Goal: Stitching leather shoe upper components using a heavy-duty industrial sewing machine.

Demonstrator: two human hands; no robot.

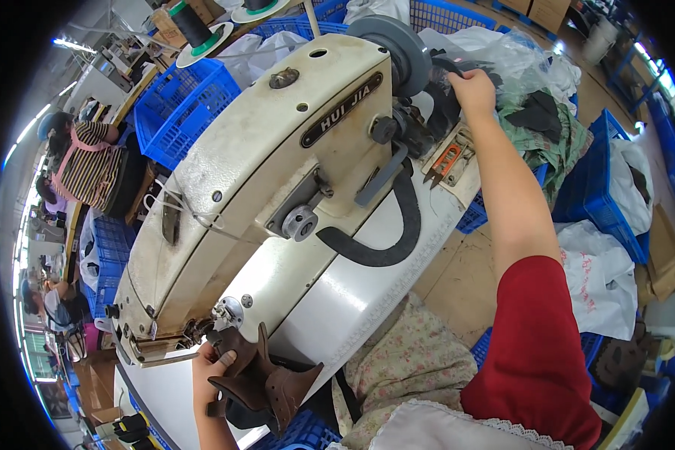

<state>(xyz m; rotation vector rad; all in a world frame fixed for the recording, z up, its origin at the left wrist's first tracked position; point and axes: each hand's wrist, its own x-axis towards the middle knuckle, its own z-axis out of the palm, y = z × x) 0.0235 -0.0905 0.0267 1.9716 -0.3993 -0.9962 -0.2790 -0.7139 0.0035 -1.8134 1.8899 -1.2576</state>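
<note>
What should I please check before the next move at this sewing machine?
1. Left hand holding the brown leather piece: ok, its thumb is on it.
2. Leather seated under the needle: cannot tell, the needle is too small to make out.
3. Both hands on the leather: not ok, the right hand is at dark material beside the handwheel.
4. Right hand's grip on that material: cannot tell, the fingertips are partly hidden.
5. Curved black strip clear of the leather: ok, they lie apart.
6. Orange snips out of both hands: ok.
</note>
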